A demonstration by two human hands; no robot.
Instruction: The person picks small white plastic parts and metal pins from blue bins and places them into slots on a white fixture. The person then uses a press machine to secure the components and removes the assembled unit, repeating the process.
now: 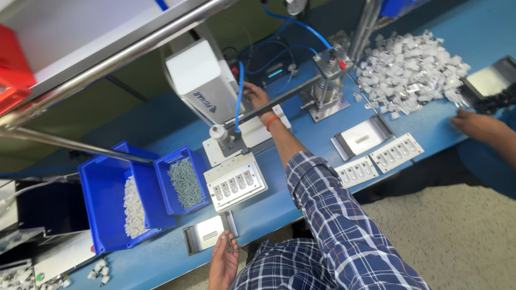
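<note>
My right hand (257, 96), with an orange thread at the wrist and a plaid sleeve behind it, reaches across the blue bench and rests its fingers on the machine base beside a white housing (200, 80). Below it a white fixture plate (236, 182) with a row of small sockets sits under a round tool head (219, 132). My left hand (223, 263) hovers at the near bench edge, fingers loosely curled around a few small metal pieces. It is next to a flat metal tray (207, 234).
A large blue bin of white parts (107, 198) and a smaller one of screws (183, 182) stand at left. At right are a pneumatic press (328, 80), two more fixture plates (357, 172), a metal tray (363, 137), a heap of white parts (408, 64), and another person's hand (475, 124).
</note>
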